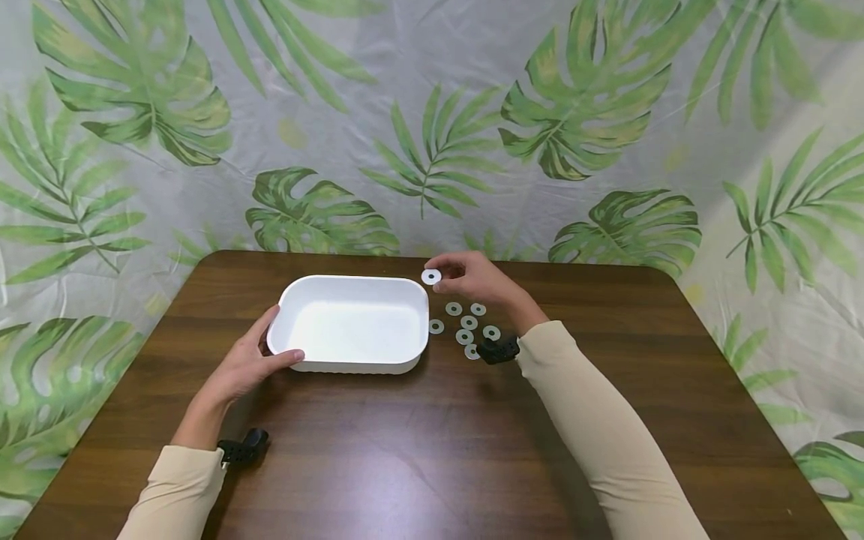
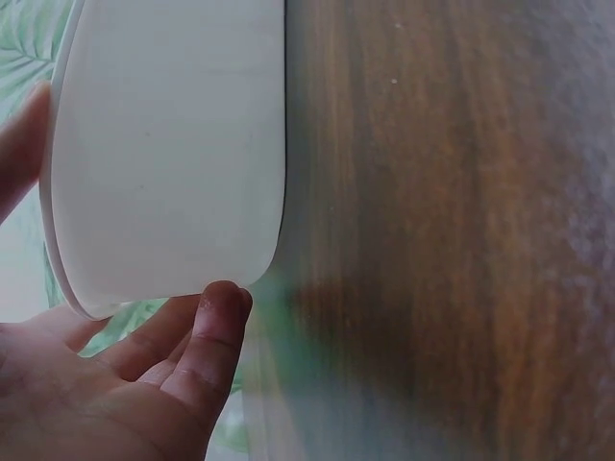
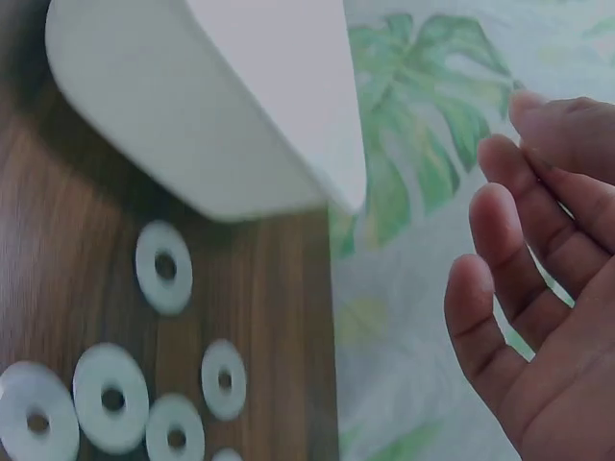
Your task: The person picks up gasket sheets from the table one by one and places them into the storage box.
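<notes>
With the white tray (image 1: pixel 351 322) steadied on the surface (image 1: pixel 432 435) by the left hand (image 1: pixel 246 367), a washer (image 1: pixel 431 277) is pinched in the right hand (image 1: pixel 475 277) beside the tray rim, so release over the tray is judged next.

In the left wrist view the shallow white plastic tray (image 2: pixel 168 154) runs off the top edge, and the left hand (image 2: pixel 106 384) is cut by the bottom and left edges. In the right wrist view the picture is soft, the right hand (image 3: pixel 543 288) is cropped at the right edge, and the washer it pinches is out of sight (only the head view shows that flat white ring-shaped washer (image 1: pixel 431 277)). One loose white washer (image 3: pixel 36 421) is clipped at the left edge.
</notes>
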`<state>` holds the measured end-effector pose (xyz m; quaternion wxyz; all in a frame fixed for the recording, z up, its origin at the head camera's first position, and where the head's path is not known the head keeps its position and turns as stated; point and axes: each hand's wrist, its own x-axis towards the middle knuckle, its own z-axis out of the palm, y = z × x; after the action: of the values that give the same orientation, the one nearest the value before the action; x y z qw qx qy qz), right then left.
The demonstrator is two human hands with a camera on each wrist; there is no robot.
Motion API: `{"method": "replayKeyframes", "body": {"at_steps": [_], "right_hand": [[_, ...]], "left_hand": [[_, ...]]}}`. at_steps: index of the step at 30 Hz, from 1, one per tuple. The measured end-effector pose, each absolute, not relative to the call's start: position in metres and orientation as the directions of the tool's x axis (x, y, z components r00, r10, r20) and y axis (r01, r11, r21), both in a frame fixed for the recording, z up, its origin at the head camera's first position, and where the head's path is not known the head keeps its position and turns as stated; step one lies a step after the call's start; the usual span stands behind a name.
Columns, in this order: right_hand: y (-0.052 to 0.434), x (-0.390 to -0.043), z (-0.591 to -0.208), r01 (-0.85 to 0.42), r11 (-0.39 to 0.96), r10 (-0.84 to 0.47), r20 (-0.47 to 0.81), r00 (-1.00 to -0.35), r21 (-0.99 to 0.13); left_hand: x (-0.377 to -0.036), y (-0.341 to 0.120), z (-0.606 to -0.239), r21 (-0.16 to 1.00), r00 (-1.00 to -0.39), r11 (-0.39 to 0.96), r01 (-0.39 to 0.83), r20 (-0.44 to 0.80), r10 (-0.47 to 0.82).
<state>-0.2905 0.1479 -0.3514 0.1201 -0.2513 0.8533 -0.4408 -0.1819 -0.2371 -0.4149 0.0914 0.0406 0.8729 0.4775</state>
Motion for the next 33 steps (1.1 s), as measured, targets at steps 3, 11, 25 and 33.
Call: {"method": "replayKeyframes", "body": {"at_steps": [3, 11, 25, 33], "right_hand": [[0.133, -0.29, -0.352, -0.338, 0.479, -0.565, 0.009, -0.825, -0.81], [0.099, -0.286, -0.352, -0.35, 0.484, -0.617, -0.029, -0.786, -0.802], [0.065, -0.278, -0.362, -0.333, 0.439, -0.654, -0.042, -0.756, -0.835], [0.057, -0.276, -0.369, -0.335, 0.436, -0.667, -0.05, -0.744, -0.835]], "left_hand": [[-0.182, -0.238, -0.415, 0.84, -0.981, 0.541, -0.02, -0.122, 0.153], [-0.182, -0.237, -0.416, 0.838, -0.981, 0.545, -0.027, -0.128, 0.148], [-0.18, -0.237, -0.419, 0.864, -0.976, 0.501, -0.053, -0.151, 0.156], [-0.182, -0.238, -0.417, 0.879, -0.978, 0.475, -0.044, -0.136, 0.161]]}}
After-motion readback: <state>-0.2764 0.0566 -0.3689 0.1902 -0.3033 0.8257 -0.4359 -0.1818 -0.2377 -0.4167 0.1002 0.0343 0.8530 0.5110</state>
